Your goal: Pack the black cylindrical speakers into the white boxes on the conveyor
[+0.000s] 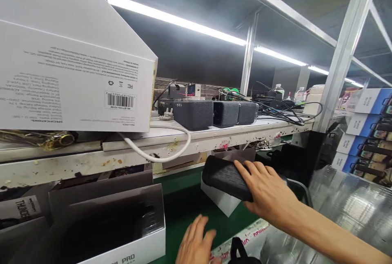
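My right hand (pixel 266 188) is wrapped round one end of a black portable speaker (pixel 225 176) with a textured side, held tilted above the green work surface (pixel 183 194). Partly hidden behind the speaker is a white box (pixel 222 200). Lower down, my left hand (pixel 196 241) has its fingers apart and holds nothing. To its left stands an open white box (pixel 122 243) with a dark interior. A black strap loop (pixel 239 249) shows at the bottom edge, and what it belongs to is cut off.
Three dark fabric-covered speakers (pixel 193 115) sit on the shelf (pixel 208 136), with black cables (pixel 284 110) to their right. A large white printed box (pixel 76 76) fills the upper left. A white cable (pixel 165 159) hangs over the shelf edge. Blue-and-white boxes (pixel 364 121) are stacked at right.
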`<state>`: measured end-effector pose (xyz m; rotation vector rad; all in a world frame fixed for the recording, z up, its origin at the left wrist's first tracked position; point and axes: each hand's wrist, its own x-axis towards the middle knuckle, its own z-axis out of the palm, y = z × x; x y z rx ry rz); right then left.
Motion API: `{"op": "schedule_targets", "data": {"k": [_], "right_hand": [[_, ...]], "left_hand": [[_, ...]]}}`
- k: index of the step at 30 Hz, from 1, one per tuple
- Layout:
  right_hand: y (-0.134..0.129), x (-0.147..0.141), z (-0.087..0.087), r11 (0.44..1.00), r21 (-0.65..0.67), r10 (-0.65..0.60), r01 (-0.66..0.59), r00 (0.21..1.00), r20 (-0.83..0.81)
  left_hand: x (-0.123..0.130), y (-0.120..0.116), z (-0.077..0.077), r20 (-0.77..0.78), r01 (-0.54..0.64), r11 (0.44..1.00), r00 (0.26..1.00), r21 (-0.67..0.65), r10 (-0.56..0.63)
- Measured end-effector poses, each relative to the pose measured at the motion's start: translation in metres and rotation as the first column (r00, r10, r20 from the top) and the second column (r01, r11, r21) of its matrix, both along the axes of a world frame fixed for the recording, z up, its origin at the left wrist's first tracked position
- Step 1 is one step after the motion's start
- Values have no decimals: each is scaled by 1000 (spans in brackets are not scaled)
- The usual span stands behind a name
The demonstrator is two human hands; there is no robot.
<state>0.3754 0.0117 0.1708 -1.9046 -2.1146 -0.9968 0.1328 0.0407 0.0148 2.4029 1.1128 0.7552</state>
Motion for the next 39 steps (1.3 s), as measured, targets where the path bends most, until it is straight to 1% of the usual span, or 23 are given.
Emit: {"op": "schedule_targets", "data": {"k": [1, 3, 5, 8, 11, 13, 16, 19, 23, 26, 27, 28, 29, 30, 31, 32, 33, 34, 35, 36, 37, 38, 39], "right_hand": [[-2, 12, -1, 1000, 26, -2, 2, 1000, -9], [-2, 33, -3, 998, 65, -5, 6, 1000, -22], [1, 51, -5, 995, 96, -17, 19, 999, -27], [5, 72, -9, 992, 111, -49, 56, 997, -61], [10, 85, -14, 993, 96, -61, 71, 993, -99], [15, 89, -17, 995, 78, -49, 57, 993, -104], [24, 92, -21, 999, 32, -26, 29, 996, -88], [38, 92, -25, 999, 16, 40, -39, 998, -39], [57, 84, -35, 976, 32, 211, -215, 973, 91], [67, 67, -45, 948, 54, 296, -313, 932, 209], [69, 61, -48, 939, 62, 315, -337, 920, 232], [69, 55, -50, 931, 70, 332, -358, 911, 246], [68, 49, -52, 924, 77, 346, -375, 903, 254], [67, 44, -53, 916, 87, 358, -391, 896, 261], [64, 39, -53, 908, 98, 369, -407, 889, 271], [61, 36, -53, 899, 111, 380, -423, 881, 281], [58, 33, -53, 887, 126, 394, -444, 871, 293], [54, 30, -52, 874, 143, 408, -465, 860, 305], [50, 28, -53, 859, 158, 423, -487, 849, 316], [47, 27, -54, 845, 169, 438, -507, 838, 326], [43, 26, -55, 835, 173, 449, -522, 829, 333], [40, 25, -57, 825, 174, 462, -537, 820, 339], [38, 24, -59, 819, 170, 472, -548, 812, 343]], "left_hand": [[23, 14, 13, -63, 57, 998, 996, 7, -56], [65, 41, 36, -116, 80, 997, 990, -4, -80], [100, 65, 47, -157, 119, 992, 980, -35, -123], [134, 87, 44, -263, 146, 989, 954, -14, -144], [144, 94, 35, -346, 92, 995, 935, 29, -76], [139, 93, 34, -368, 49, 998, 929, 46, -29], [116, 92, 38, -408, 47, 997, 913, 68, -15], [78, 91, 42, -427, 60, 995, 904, 85, -18], [20, 80, 47, -464, 73, 993, 885, 93, -22], [-15, 65, 58, -553, 85, 993, 832, 78, -28], [-23, 61, 63, -541, 70, 996, 840, 55, -29], [-29, 56, 69, -485, 29, 999, 874, 20, -15], [-33, 53, 74, -378, -36, 999, 925, -27, 23], [-35, 50, 80, -220, -98, 991, 972, -87, 77], [-35, 48, 85, -32, -125, 979, 992, -162, 121], [-34, 47, 90, 162, -82, 966, 979, -244, 125], [-33, 47, 94, 347, 37, 949, 935, -312, 78], [-30, 46, 96, 515, 206, 918, 857, -338, -2], [-28, 45, 97, 651, 365, 875, 756, -319, -78], [-25, 45, 95, 738, 466, 838, 664, -284, -119], [-23, 44, 93, 788, 499, 827, 604, -257, -120], [-21, 43, 89, 810, 481, 841, 579, -246, -94], [-20, 42, 84, 811, 436, 864, 582, -251, -58]]}}
